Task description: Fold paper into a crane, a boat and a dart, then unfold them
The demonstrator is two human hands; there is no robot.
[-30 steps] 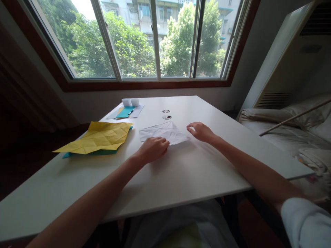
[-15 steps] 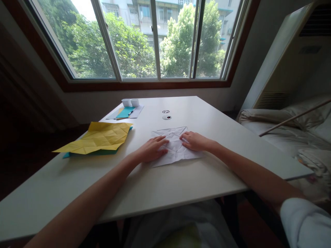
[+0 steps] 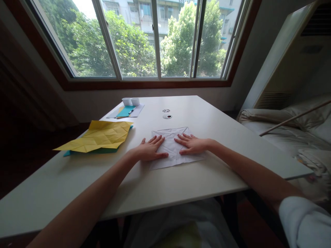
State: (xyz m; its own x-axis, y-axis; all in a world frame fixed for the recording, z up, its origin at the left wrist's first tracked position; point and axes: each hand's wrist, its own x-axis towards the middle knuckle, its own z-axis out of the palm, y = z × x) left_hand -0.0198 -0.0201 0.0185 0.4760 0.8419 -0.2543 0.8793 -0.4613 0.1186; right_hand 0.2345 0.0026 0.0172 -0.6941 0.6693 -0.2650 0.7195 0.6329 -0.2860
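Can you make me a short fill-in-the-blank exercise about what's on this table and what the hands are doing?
1. Both hands, the left hand and the right hand, press flat on a creased sheet of ____ paper.
2. Left of them, on the table, a yellow sheet lies on top of a ____ sheet.
3. Two small white cups stand at the table's far edge, nearest the ____.

Missing words: white; teal; window

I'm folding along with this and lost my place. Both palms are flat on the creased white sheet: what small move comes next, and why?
Probably sweep the left hand and right hand outward. The white paper lies unfolded but wrinkled on the table, with both hands pressing near its middle, so its edges likely need flattening.
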